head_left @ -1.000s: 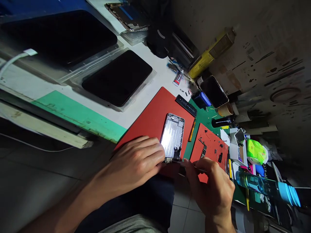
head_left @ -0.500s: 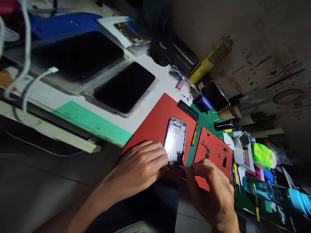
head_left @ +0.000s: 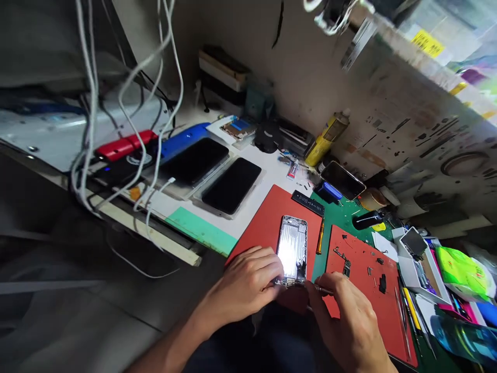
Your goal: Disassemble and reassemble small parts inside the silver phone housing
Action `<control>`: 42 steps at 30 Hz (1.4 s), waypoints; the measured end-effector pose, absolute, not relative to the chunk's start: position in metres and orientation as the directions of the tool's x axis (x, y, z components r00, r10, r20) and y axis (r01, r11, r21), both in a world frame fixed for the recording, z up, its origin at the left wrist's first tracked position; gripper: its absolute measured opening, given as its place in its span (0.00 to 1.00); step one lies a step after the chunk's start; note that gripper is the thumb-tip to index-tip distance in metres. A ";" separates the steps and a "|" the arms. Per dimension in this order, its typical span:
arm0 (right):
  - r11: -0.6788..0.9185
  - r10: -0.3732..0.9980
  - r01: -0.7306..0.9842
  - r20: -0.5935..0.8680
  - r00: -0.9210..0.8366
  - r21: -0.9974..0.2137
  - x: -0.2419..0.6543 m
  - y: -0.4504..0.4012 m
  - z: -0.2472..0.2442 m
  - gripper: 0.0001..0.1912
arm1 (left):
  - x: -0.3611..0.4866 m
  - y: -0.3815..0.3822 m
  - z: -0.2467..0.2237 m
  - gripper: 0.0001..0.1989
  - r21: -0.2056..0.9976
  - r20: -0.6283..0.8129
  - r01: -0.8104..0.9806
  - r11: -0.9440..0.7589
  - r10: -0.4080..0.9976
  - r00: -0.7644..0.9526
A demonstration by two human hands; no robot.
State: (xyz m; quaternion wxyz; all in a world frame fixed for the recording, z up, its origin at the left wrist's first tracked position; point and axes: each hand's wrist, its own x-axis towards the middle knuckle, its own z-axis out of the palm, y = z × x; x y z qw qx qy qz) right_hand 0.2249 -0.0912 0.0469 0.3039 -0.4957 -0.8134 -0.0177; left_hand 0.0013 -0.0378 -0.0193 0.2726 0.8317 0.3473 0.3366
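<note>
An opened phone housing (head_left: pixel 292 248), silvery and reflecting bright light, lies on a red mat (head_left: pixel 258 228). My left hand (head_left: pixel 252 280) grips its lower left edge with fingers closed. At the bottom edge of the housing, my right hand (head_left: pixel 345 316) pinches a thin metal tool (head_left: pixel 325 290), its tip by the lower right corner. Just above the housing is a black battery (head_left: pixel 308 202), with an orange screwdriver (head_left: pixel 320 235) on the right. Small parts and a circuit board (head_left: pixel 345 265) rest on a second red mat (head_left: pixel 365 269).
Two black phone screens (head_left: pixel 232 185) lie in clear trays at the left. White cables (head_left: pixel 93 103) hang farther left. On the right are a white box (head_left: pixel 423 269), pens, tweezers, a green packet (head_left: pixel 462 272) and a blue bottle (head_left: pixel 462 339). A yellow can (head_left: pixel 326 139) stands behind.
The view has swung up and left, showing more cables and a shelf. Both hands keep their places at the phone housing, with the tool still in my right hand.
</note>
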 end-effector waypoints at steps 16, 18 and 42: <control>-0.151 0.850 -0.554 -0.394 0.350 -0.819 0.234 -0.220 -0.051 0.40 | -0.004 -0.003 -0.031 0.20 0.688 0.182 0.560 -0.462 0.856 0.483; -0.161 0.820 -0.628 -0.457 0.344 -0.762 0.228 -0.239 -0.066 0.43 | 0.000 -0.004 -0.026 0.21 0.627 0.167 0.617 -0.475 0.856 0.488; -0.041 0.765 -0.858 -0.568 0.303 -0.512 0.216 -0.341 -0.096 0.23 | 0.011 0.004 -0.022 0.23 0.548 0.152 0.684 -0.482 0.861 0.485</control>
